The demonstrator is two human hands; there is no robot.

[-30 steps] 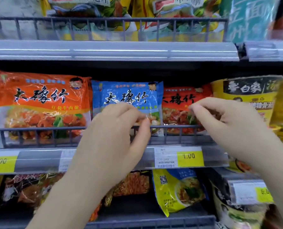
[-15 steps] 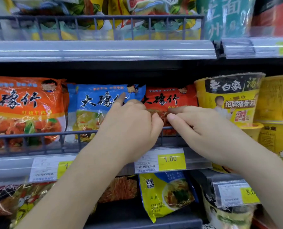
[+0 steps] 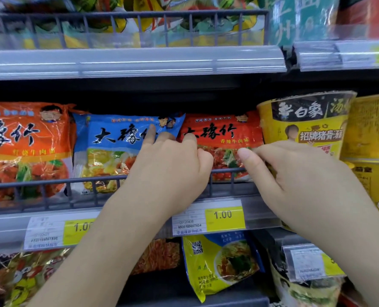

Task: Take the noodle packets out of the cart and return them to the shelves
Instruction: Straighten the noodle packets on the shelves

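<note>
Middle shelf [image 3: 261, 218], front row: 3 noodle packets, upright behind the wire rail [image 3: 51, 182]. L to R: 1 orange packet [image 3: 24, 151], 1 blue packet [image 3: 108, 151], 1 red packet [image 3: 224, 138]. The blue one overlaps the orange one's R edge. The red packet is on the shelf, between the blue packet and a yellow cup [image 3: 306, 125], touching both.

Your left hand [image 3: 173, 167] grasps the red packet at its L edge: thumb on the front, fingertips curled at the seam w/ the blue packet, forefinger lying straight on the blue packet. Your right hand [image 3: 294, 180] pinches the red packet's R side, thumb on the front, low, near the rail. Both forearms cross the shelf lip.

Cups at R: 2 counted, the yellow cup and a 2nd yellow tub [image 3: 372, 129] just beside it, partly cut off.

Price tags on the shelf lip: 2, both reading 1.00; one [image 3: 224, 216] below the red packet, one [image 3: 80, 229] partly hidden by your left forearm.

Lower shelf: 1 yellow-and-blue packet [image 3: 219, 262] legible; others too blurred to count. Top shelf: packets blurred, no count.
</note>
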